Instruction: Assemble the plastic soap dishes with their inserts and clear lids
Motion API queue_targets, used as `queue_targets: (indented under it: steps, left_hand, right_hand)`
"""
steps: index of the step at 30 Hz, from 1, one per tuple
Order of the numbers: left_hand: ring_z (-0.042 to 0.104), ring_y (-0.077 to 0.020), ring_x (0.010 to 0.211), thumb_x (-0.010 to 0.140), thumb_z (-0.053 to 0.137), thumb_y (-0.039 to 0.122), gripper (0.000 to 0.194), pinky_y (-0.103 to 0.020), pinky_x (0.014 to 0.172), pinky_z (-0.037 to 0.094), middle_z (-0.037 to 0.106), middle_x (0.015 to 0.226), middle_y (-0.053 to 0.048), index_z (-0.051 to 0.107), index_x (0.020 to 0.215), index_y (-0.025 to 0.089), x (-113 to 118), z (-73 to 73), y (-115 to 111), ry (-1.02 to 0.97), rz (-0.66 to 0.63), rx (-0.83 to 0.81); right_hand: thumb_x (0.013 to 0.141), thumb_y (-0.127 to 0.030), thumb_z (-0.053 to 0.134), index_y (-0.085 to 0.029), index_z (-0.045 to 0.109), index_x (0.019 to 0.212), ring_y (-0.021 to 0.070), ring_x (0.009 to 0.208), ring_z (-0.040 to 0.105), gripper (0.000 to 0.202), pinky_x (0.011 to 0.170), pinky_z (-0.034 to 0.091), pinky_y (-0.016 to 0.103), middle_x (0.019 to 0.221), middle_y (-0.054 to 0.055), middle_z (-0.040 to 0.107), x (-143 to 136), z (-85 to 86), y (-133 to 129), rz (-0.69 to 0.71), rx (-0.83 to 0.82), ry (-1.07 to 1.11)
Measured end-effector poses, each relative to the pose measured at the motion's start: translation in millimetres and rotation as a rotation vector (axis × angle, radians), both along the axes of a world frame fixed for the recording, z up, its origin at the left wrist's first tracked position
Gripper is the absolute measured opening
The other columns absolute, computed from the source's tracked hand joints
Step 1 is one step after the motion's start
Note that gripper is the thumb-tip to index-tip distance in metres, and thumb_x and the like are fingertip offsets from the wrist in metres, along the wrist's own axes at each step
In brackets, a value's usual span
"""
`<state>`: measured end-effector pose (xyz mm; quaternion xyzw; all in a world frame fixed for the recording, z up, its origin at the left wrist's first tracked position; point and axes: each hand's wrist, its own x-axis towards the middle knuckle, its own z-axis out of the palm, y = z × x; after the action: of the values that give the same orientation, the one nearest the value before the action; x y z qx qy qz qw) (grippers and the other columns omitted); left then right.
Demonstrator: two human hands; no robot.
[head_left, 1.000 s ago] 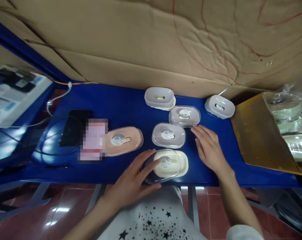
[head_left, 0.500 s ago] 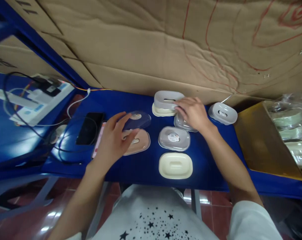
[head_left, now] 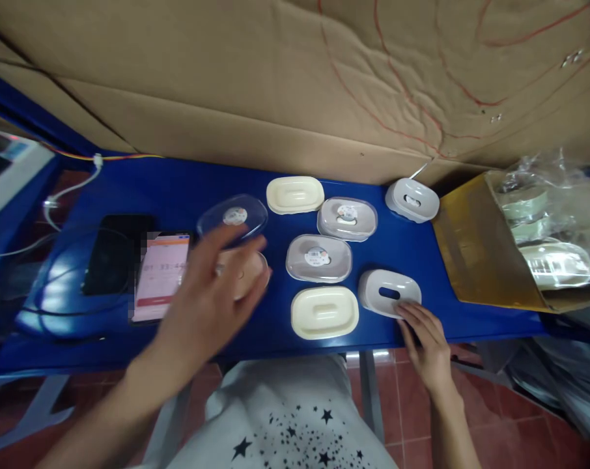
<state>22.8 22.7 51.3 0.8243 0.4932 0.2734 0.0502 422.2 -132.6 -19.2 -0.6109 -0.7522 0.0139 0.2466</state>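
The cover (head_left: 387,306) is pale grey, 2 trays (head_left: 324,312) (head_left: 295,194) cream, the shirt (head_left: 285,391) white (black-starred).

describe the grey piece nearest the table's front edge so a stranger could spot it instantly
On the blue table, find the open cardboard box at the right. Left of it, near the front edge, a pale grey oval cover is just right of a cream piece. Unlike the other grey pieces, it shows no white sticker; blue shows through its slot.
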Motion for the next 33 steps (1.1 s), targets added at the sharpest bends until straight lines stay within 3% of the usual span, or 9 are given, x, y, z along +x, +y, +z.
queue_targets:
  steps: [3, 5, 10, 16, 24, 27, 29, 31, 33]
  left_hand:
    - [0.064, -0.0328, 0.137, 0.108, 0.063, 0.037, 0.036, -0.049, 0.110, 0.058, 0.065, 0.145, -0.013, 0.059, 0.142, 0.025, 31.0, -14.1, -42.9, 0.107, -0.427, -0.106]
    - [0.055, -0.0400, 0.147, 0.105, 0.069, 0.041, 0.046, -0.057, 0.113, 0.055, 0.056, 0.158, -0.017, 0.058, 0.146, 0.023, 44.2, -34.2, -57.4, 0.220, -0.509, -0.160]
    - [0.049, -0.0386, 0.153, 0.101, 0.076, 0.033, 0.057, -0.059, 0.120, 0.052, 0.046, 0.167, -0.017, 0.052, 0.153, 0.027, 44.0, -69.5, -61.4, 0.111, -0.443, -0.348]
    - [0.041, -0.0389, 0.160, 0.095, 0.083, 0.041, 0.094, -0.059, 0.122, 0.052, 0.028, 0.177, -0.015, 0.025, 0.168, 0.038, 36.7, -74.1, -69.6, -0.123, -0.303, -0.555]
    - [0.038, -0.0401, 0.161, 0.097, 0.081, 0.029, 0.101, -0.061, 0.121, 0.052, 0.030, 0.177, -0.019, 0.015, 0.172, 0.038, 36.6, -81.8, -66.1, -0.109, -0.383, -0.476]
    - [0.033, -0.0418, 0.163, 0.097, 0.081, 0.030, 0.098, -0.063, 0.122, 0.050, 0.026, 0.178, -0.023, 0.019, 0.173, 0.030, 32.2, -74.5, -71.3, -0.052, -0.404, -0.397]
    - [0.033, -0.0409, 0.163, 0.100, 0.077, 0.038, 0.087, -0.061, 0.122, 0.051, 0.026, 0.178, -0.023, 0.027, 0.171, 0.027, 23.3, -57.7, -72.0, -0.016, -0.437, -0.336]
    - [0.039, -0.0363, 0.161, 0.104, 0.070, 0.047, 0.071, -0.056, 0.122, 0.052, 0.034, 0.175, -0.019, 0.039, 0.165, 0.026, 8.3, -34.5, -61.0, -0.006, -0.444, -0.267]
    - [0.053, -0.0289, 0.152, 0.109, 0.064, 0.040, 0.049, -0.049, 0.123, 0.052, 0.051, 0.165, -0.013, 0.050, 0.154, 0.028, -10.2, -13.4, -32.6, -0.062, -0.304, -0.134]
  right_hand:
    - [0.103, -0.012, 0.066, -0.026, 0.067, 0.144, 0.0288, 0.129, 0.069, 0.043, 0.109, 0.054, 0.048, 0.134, 0.009, 0.076, -6.0, -2.1, -5.1, -0.015, 0.001, 0.008]
    - [0.103, -0.013, 0.068, -0.026, 0.067, 0.144, 0.0295, 0.129, 0.069, 0.043, 0.108, 0.054, 0.048, 0.134, 0.009, 0.076, -8.0, -2.6, -5.7, -0.010, 0.006, 0.009]
    - [0.099, -0.009, 0.071, -0.025, 0.071, 0.137, 0.0286, 0.119, 0.073, 0.041, 0.102, 0.055, 0.047, 0.122, 0.008, 0.079, -17.7, 3.1, -6.4, -0.005, 0.092, 0.040]
    - [0.103, -0.011, 0.068, -0.024, 0.073, 0.130, 0.0242, 0.116, 0.073, 0.030, 0.107, 0.050, 0.046, 0.119, 0.005, 0.081, -61.9, 16.9, 4.7, 0.163, 0.069, 0.030]
    - [0.107, -0.010, 0.059, -0.022, 0.071, 0.136, 0.0219, 0.147, 0.059, 0.033, 0.135, 0.032, 0.048, 0.137, 0.003, 0.077, -101.1, 10.2, 25.6, 0.435, -0.020, -0.044]
    - [0.107, -0.007, 0.056, -0.021, 0.070, 0.137, 0.0210, 0.150, 0.056, 0.037, 0.138, 0.028, 0.049, 0.141, 0.003, 0.075, -98.7, 7.7, 28.1, 0.485, -0.047, -0.077]
    - [0.106, -0.007, 0.056, -0.023, 0.069, 0.139, 0.0203, 0.149, 0.057, 0.039, 0.137, 0.031, 0.049, 0.142, 0.002, 0.074, -96.3, 5.1, 28.8, 0.494, -0.067, -0.072]
    - [0.106, -0.006, 0.056, -0.026, 0.067, 0.143, 0.0205, 0.148, 0.059, 0.043, 0.135, 0.036, 0.050, 0.143, 0.002, 0.074, -95.8, 1.6, 29.8, 0.483, -0.084, -0.050]
    - [0.106, -0.008, 0.058, -0.027, 0.063, 0.148, 0.0216, 0.147, 0.059, 0.047, 0.133, 0.040, 0.052, 0.144, 0.002, 0.073, -98.9, -1.9, 31.8, 0.460, -0.080, -0.019]
